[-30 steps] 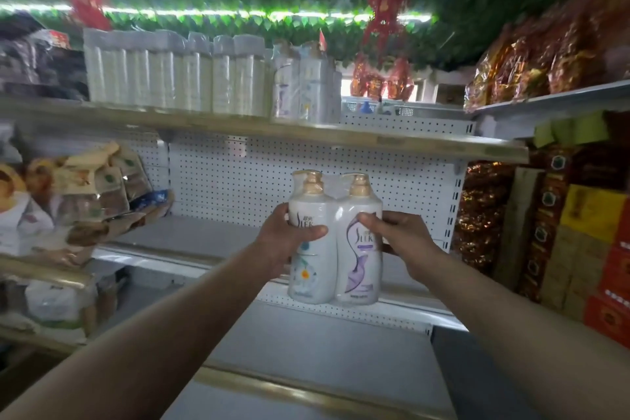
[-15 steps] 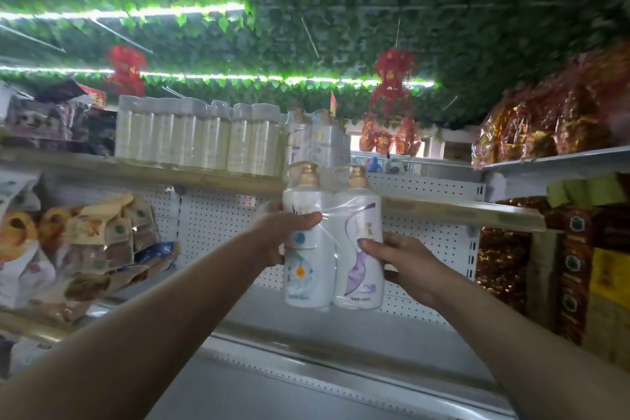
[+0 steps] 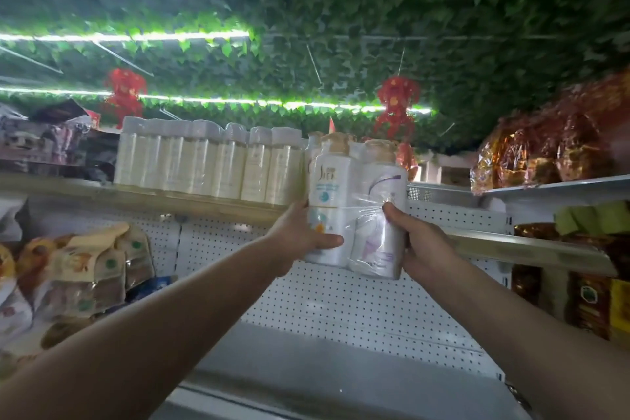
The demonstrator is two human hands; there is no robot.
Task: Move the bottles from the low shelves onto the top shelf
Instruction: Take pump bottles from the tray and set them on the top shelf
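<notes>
A shop: pegboard-backed shelves (image 3: 341,300) stocked with rows of bottles (image 3: 211,160), packaged snacks (image 3: 88,269) and red hanging decorations (image 3: 395,102).

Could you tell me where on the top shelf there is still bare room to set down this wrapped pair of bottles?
The top shelf lies bare to the right of the pair of bottles, as far as the foil-wrapped goods. To the left it is crowded: the row of cream bottles fills the edge.

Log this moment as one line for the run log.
phase: lifting | held: wrapped two-bottle pack | left hand: grips left side | right hand: grips right side | pack base below top shelf edge, not yet placed
</notes>
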